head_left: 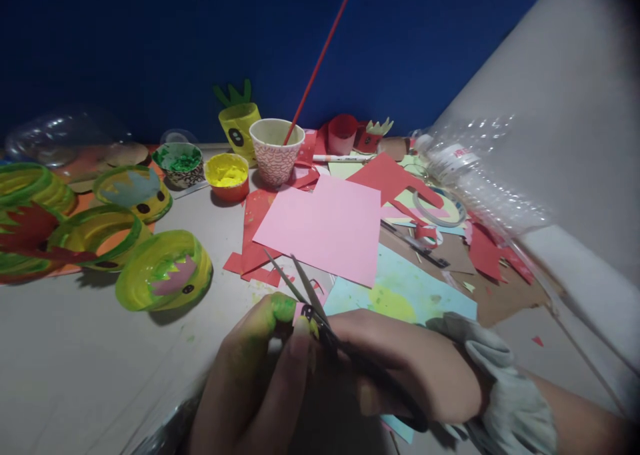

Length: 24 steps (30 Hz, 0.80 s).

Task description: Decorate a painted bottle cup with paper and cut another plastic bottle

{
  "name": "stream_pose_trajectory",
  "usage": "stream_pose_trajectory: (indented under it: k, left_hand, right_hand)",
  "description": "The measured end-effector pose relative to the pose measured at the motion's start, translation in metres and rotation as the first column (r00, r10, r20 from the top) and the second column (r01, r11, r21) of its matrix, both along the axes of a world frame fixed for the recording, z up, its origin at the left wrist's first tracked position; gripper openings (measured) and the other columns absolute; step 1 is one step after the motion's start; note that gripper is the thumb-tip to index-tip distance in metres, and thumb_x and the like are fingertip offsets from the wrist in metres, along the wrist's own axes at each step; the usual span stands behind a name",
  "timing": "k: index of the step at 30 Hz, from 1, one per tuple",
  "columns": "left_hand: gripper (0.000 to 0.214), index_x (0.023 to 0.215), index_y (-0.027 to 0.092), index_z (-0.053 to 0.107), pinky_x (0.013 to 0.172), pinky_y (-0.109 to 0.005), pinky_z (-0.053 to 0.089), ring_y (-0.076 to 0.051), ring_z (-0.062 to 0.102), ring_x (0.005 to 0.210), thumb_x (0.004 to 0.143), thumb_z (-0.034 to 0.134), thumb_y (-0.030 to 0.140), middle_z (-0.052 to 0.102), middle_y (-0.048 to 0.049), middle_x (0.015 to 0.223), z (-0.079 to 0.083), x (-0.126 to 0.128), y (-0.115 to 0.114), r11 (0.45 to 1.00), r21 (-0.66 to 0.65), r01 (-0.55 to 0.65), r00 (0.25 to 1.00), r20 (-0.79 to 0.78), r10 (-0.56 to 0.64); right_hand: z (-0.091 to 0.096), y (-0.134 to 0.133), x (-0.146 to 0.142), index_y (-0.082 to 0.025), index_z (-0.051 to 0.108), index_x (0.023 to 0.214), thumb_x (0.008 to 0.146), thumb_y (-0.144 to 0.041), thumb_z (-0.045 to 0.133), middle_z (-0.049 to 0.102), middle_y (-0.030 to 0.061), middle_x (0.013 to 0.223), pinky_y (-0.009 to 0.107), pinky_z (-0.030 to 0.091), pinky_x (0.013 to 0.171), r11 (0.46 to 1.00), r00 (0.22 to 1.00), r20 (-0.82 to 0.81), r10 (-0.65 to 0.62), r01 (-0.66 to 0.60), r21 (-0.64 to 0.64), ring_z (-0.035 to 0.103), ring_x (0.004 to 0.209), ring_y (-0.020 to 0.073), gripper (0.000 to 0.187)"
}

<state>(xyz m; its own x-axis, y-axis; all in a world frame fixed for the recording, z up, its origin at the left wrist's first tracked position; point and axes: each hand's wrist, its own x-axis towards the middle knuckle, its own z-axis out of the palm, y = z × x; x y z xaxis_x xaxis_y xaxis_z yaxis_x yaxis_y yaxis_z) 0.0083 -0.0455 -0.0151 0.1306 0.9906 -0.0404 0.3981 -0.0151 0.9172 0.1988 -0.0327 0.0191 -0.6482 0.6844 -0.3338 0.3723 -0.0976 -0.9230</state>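
Note:
My right hand [410, 361], with a grey fabric band at the wrist, is closed around the handles of black scissors [325, 331]. Their blades are parted and point up and away from me. My left hand [265, 368], its fingertips smeared with green and yellow paint, pinches a small pink paper piece [299, 310] with black drawn marks. That piece sits against the scissors near the pivot; whether the blades are cutting into it I cannot tell. Just beyond the hands lies a large pink paper sheet [325, 225], over red sheets and a paint-spotted light blue sheet [400, 285].
At the left stand several yellow-green painted rings [165, 271]. Behind are a green paint cup [179, 165], a yellow paint cup [227, 176] and a patterned paper cup [277, 151] with a red stick. Tape [440, 206], paper scraps and a plastic bottle [465, 165] lie at the right.

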Motion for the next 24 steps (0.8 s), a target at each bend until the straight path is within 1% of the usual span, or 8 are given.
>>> stream_pose_trajectory:
  k: [5, 8, 13, 16, 19, 21, 24]
  left_hand:
    - [0.026, 0.104, 0.03, 0.06, 0.064, -0.03, 0.06, -0.02, 0.068, 0.079, 0.08, 0.06, 0.038, 0.072, 0.0, 0.09, -0.0056, -0.0031, 0.0021, 1.0, 0.002, 0.01, 0.998, 0.06, -0.01]
    - [0.025, 0.103, 0.029, 0.061, 0.061, -0.029, 0.059, -0.02, 0.068, 0.078, 0.08, 0.06, 0.038, 0.073, -0.0002, 0.087, -0.0042, -0.0024, 0.0031, 1.0, -0.01, 0.018, 0.998, 0.064, -0.017]
    - [0.023, 0.1, 0.029, 0.062, 0.062, -0.03, 0.06, -0.02, 0.069, 0.078, 0.079, 0.06, 0.039, 0.073, 0.0, 0.085, -0.0024, -0.0014, 0.0029, 0.999, -0.047, 0.01, 0.998, 0.06, -0.007]
    - [0.026, 0.102, 0.029, 0.062, 0.062, -0.03, 0.06, -0.021, 0.069, 0.081, 0.078, 0.062, 0.037, 0.073, -0.0001, 0.088, -0.0029, -0.0018, 0.002, 0.999, -0.041, 0.021, 0.998, 0.057, -0.018]
    - [0.026, 0.102, 0.029, 0.062, 0.06, -0.029, 0.06, -0.02, 0.069, 0.078, 0.078, 0.061, 0.037, 0.073, 0.0003, 0.087, -0.0028, -0.0026, 0.0025, 0.999, -0.026, 0.028, 0.997, 0.073, -0.026]
    - [0.025, 0.101, 0.028, 0.062, 0.058, -0.027, 0.059, -0.019, 0.069, 0.074, 0.078, 0.061, 0.038, 0.073, 0.0002, 0.085, -0.0027, -0.003, 0.0035, 0.999, -0.028, 0.032, 0.996, 0.081, -0.029]
    - [0.022, 0.099, 0.028, 0.062, 0.059, -0.027, 0.059, -0.018, 0.068, 0.073, 0.079, 0.06, 0.037, 0.073, 0.0004, 0.085, -0.0034, -0.0034, 0.0045, 0.998, -0.045, 0.042, 0.995, 0.093, -0.038]
  right_hand:
    - [-0.0011, -0.0002, 0.0006, -0.01, 0.056, 0.091, 0.088, -0.043, 0.047, 0.054, 0.0037, 0.076, 0.027, 0.049, 0.067, 1.0, 1.0, -0.021, -0.022, 0.022, -0.002, 0.051, 0.072, 0.0146, 0.035]
    - [-0.0013, -0.0004, 0.0006, -0.011, 0.056, 0.089, 0.086, -0.045, 0.049, 0.052, 0.0029, 0.074, 0.027, 0.049, 0.067, 1.0, 0.999, -0.025, -0.03, 0.03, -0.003, 0.05, 0.07, 0.0144, 0.036]
    - [-0.0006, -0.001, 0.0005, -0.011, 0.057, 0.089, 0.087, -0.045, 0.047, 0.053, 0.0029, 0.073, 0.026, 0.049, 0.067, 0.999, 0.999, -0.036, -0.034, 0.032, -0.032, 0.051, 0.071, 0.0144, 0.035]
    - [-0.0008, -0.0012, 0.001, -0.012, 0.057, 0.088, 0.087, -0.045, 0.046, 0.051, 0.0022, 0.072, 0.028, 0.048, 0.068, 0.999, 0.999, -0.036, -0.036, 0.036, -0.014, 0.049, 0.069, 0.0143, 0.036]
    - [-0.0007, -0.0006, 0.0018, -0.012, 0.056, 0.084, 0.086, -0.048, 0.047, 0.047, 0.0001, 0.068, 0.026, 0.047, 0.064, 1.0, 0.999, -0.038, -0.027, 0.026, -0.013, 0.046, 0.064, 0.0129, 0.037]
    - [-0.0002, 0.0002, 0.0021, -0.012, 0.055, 0.083, 0.085, -0.047, 0.048, 0.047, -0.0008, 0.066, 0.024, 0.046, 0.06, 1.0, 1.0, -0.019, -0.013, 0.013, -0.014, 0.044, 0.061, 0.0116, 0.036]
    - [0.001, 0.0013, 0.0025, -0.012, 0.055, 0.079, 0.085, -0.038, 0.051, 0.051, -0.0006, 0.066, 0.022, 0.045, 0.058, 1.0, 0.998, 0.06, 0.007, -0.008, 0.011, 0.044, 0.06, 0.0103, 0.027]
